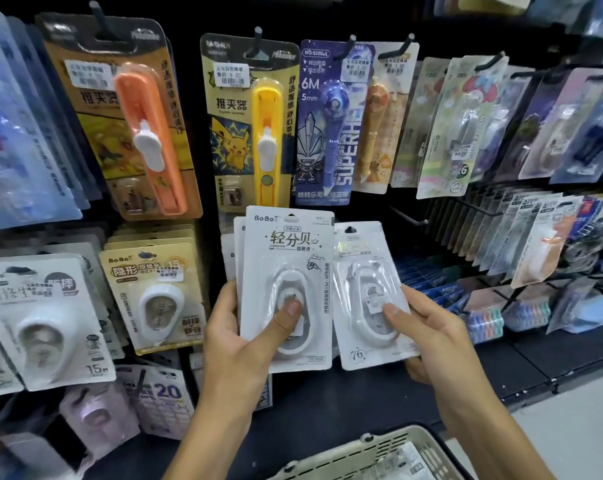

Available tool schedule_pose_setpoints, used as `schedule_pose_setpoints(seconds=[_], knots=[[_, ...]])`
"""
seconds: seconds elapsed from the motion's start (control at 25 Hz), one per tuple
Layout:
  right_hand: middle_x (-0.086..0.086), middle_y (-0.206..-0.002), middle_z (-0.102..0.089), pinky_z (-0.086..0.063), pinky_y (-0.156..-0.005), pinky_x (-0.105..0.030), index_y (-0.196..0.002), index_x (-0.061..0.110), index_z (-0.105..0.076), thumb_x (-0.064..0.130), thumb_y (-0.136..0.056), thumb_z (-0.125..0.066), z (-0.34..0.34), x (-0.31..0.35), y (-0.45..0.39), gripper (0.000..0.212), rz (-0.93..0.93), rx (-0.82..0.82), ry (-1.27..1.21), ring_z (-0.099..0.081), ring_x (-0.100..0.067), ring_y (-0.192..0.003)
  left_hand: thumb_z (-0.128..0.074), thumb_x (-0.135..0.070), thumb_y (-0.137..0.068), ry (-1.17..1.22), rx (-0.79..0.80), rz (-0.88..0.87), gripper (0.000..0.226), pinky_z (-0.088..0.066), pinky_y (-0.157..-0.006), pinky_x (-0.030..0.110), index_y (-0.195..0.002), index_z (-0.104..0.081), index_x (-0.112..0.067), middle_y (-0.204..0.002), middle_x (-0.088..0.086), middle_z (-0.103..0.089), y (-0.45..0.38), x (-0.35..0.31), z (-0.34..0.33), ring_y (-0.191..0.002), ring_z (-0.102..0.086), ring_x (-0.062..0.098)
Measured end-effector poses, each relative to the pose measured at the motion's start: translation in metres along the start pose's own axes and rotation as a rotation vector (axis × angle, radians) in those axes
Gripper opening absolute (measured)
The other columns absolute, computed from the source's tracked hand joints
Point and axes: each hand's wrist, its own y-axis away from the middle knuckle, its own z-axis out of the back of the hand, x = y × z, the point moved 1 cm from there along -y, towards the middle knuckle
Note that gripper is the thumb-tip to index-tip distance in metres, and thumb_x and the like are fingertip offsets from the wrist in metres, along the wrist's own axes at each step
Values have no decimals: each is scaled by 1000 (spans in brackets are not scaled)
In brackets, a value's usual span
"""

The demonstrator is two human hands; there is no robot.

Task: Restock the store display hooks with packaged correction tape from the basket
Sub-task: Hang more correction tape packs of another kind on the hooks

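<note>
The left hand [248, 327] grips a small stack of white correction tape packs [286, 271]; the right hand [428, 337] pinches a single pack [366, 292]. Neither hangs yet on the empty hook [409, 218], and the basket [373, 452] below holds more, so restocking seems midway.

orange clip pusher pack [144, 133] hung upper left | yellow clip pusher pack [255, 123] beside it | blue pen pack [328, 126] right

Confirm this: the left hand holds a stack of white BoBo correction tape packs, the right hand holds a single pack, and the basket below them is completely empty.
Not quite. The head view shows the basket has packaged goods in it. The rest stands: the left hand grips a stack of white BoBo correction tape packs, and the right hand holds a single pack.
</note>
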Motion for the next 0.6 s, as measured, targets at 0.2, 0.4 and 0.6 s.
schedule_pose_setpoints(seconds=[0.2,0.4,0.6], knots=[[28,-121,-63,-53,-69,-20,-135,50,-51,27,-92,-72,-6,-7,-6,52,-46,-93,85,-68,1,-84,-87,-43,-65,47,-5,7,49,-57,-75,17,-110,-70,-38,-110,-5,-78,-5,2,-8,-100,-75,14],[7,-121,-73,-58,-86,-27,-118,45,-66,43,-70,-84,-42,-17,1,51,30,176,29,-71,-13,-107,-90,-43,-61,-10,20,37,49,-59,-68,19,-105,-70,-40,-105,-8,-79,-3,6,-17,-94,-76,12],[-5,-109,-78,-57,-91,-44,-108,22,-74,32,-79,-82,-39,-6,-4,32,29,61,-175,-74,-25,-102,-69,-31,-84,76,24,65,24,-62,-74,27,-105,-72,-44,-112,-4,-77,-5,8,-15,-97,-75,12]])
